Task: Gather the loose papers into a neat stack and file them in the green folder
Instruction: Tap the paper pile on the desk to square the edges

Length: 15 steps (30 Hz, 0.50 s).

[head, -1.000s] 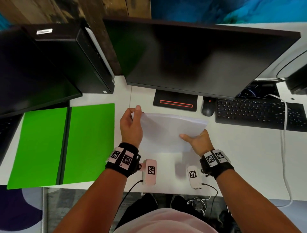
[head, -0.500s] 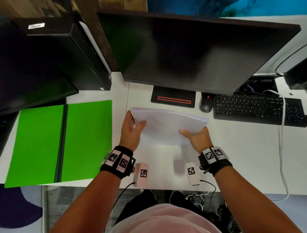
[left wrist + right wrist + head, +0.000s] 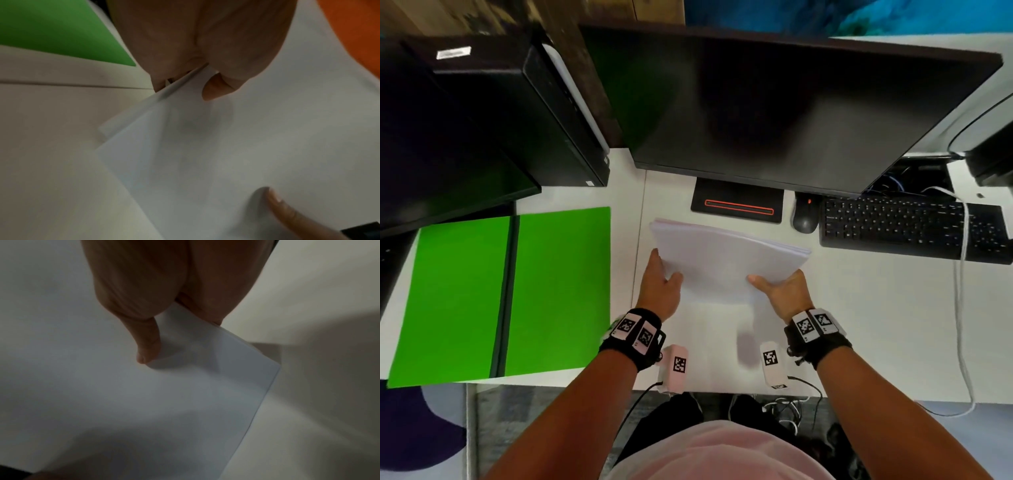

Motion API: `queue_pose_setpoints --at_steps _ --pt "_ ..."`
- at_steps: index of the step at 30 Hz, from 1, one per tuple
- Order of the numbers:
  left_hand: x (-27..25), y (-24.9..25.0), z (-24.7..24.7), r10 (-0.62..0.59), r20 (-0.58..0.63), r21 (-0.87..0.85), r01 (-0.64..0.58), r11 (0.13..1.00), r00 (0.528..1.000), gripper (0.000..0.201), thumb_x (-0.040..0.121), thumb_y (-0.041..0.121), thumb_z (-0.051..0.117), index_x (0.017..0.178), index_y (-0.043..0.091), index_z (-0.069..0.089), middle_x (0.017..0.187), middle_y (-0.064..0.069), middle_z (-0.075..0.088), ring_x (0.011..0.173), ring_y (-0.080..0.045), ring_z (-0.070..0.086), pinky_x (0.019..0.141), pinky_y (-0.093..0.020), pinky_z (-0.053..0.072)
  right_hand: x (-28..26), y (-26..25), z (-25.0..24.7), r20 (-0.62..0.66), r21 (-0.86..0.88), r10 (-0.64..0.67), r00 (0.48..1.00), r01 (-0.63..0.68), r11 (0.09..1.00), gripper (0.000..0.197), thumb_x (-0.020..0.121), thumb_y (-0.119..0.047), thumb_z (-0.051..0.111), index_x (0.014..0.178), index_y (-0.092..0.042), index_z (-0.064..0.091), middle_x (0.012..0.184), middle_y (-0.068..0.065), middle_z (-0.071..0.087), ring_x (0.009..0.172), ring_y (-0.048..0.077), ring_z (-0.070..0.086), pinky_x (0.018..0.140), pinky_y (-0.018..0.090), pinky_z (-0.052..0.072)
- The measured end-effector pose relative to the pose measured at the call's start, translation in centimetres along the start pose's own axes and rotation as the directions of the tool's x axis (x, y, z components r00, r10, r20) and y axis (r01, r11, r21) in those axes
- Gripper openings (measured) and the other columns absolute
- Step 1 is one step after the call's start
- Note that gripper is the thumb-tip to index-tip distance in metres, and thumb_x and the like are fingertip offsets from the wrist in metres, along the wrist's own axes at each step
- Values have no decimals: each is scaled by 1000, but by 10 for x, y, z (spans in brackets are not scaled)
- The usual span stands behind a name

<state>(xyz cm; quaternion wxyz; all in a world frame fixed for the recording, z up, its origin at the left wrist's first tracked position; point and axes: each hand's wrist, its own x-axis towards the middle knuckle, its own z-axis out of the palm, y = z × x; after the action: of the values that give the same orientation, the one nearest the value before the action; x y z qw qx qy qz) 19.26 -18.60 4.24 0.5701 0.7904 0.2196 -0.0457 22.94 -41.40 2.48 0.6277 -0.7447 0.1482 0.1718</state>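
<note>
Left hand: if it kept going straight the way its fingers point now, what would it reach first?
The left hand grips the paper stack by its left edge, fingers pointing away toward the monitor. Straight on lies bare white desk, then probably the monitor's lower left corner, though the hand's height is unclear.

The white desk is bare on the right; the big monitor and keyboard block the back.
</note>
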Motion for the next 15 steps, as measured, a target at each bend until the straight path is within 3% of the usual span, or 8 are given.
queue_pose_setpoints --at_steps 2,4,6,9,11,13,15 --pt "0 0 4 -1 -36 -19 0 1000 999 60 79 -12 48 135 7 43 124 -6 58 119 -23 56 99 -21 42 0 -4 2 -14 17 3 1000 -2 1000 19 73 -10 81 79 -21 67 82 -5 71 66 -6 68 61 6 51" --pt "-1 4 7 13 -65 -51 -17 999 998 61 78 -16 47 134 6 43 118 -3 57 108 -13 58 88 -5 42 1 -5 1 -31 45 -12 999 13 999 20 73 -9 82 81 -21 67 82 -7 71 66 -9 68 63 8 52" --pt "0 4 9 14 -78 -69 -19 997 997 61 78 -17 47 134 5 43 118 -3 57 103 -8 58 85 0 41 1 -6 1 -32 66 -21 999 23 998 23 73 -8 81 84 -23 67 85 -8 72 70 -8 69 65 10 53" --pt "-1 -6 12 -23 -77 -56 19 998 997 59 78 -14 49 134 4 44 120 -11 60 111 -24 59 86 -17 49 -1 0 4 -2 59 -33 999 33 998 28 73 -8 81 88 -27 67 91 -9 72 79 -3 69 71 14 53" --pt "-3 -6 13 -30 -64 -59 26 998 998 59 78 -14 48 134 3 44 117 -11 61 110 -25 59 87 -23 53 0 2 5 -8 54 -26 1000 27 998 31 73 -10 81 95 -25 67 95 -5 72 87 4 69 77 20 54" --pt "-2 -3 11 -28 -56 -80 23 997 998 58 78 -15 48 133 5 44 117 -11 60 109 -23 58 95 -33 51 1 1 4 -25 42 -3 1000 4 999 31 73 -11 81 100 -18 67 97 1 73 89 10 69 80 25 55" --pt "-1 2 5 -57 -23 -99 54 994 998 54 80 -13 52 129 10 45 118 -8 59 112 -23 57 101 -39 48 1 -4 2 -29 9 8 1000 -7 1000 24 74 -12 81 93 -15 68 93 4 72 84 12 70 77 25 55"
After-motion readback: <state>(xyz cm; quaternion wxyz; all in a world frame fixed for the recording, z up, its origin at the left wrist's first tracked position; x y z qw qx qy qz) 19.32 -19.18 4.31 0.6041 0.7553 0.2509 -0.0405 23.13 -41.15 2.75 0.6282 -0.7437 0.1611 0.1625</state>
